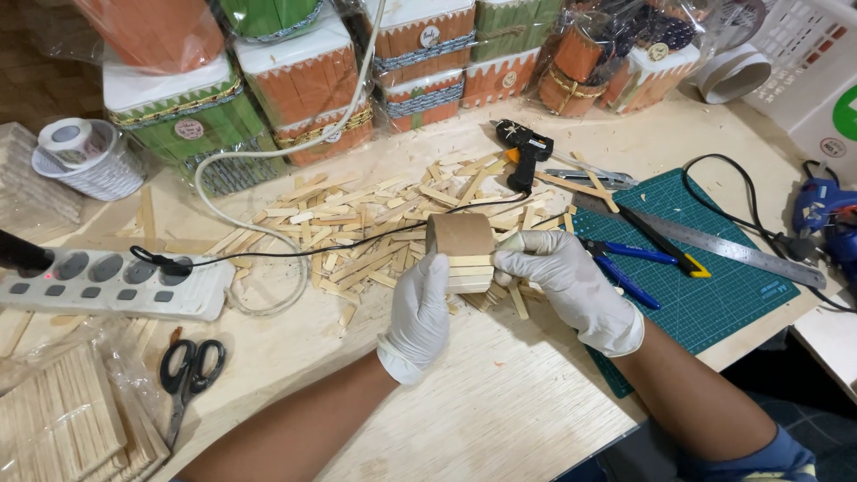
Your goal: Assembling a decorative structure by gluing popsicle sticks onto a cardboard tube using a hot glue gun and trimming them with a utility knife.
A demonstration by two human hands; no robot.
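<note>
Both of my hands wear white gloves. Between them they hold a short brown cardboard tube [460, 235] partly covered with pale wooden sticks glued side by side [470, 272]. My left hand [420, 314] grips the tube from its left side, thumb up against the sticks. My right hand [569, 284] holds the right side, fingers pressing on the stick-covered part. A heap of loose wooden sticks [357, 228] lies on the table just behind the tube.
A black glue gun [527, 150] stands behind the heap. A green cutting mat [723, 268] carries a steel ruler [705, 239] and blue pliers [625, 268]. A power strip [112, 281], scissors [187, 375] and bagged sticks [62, 419] lie left. Finished stick-covered boxes [303, 89] line the back.
</note>
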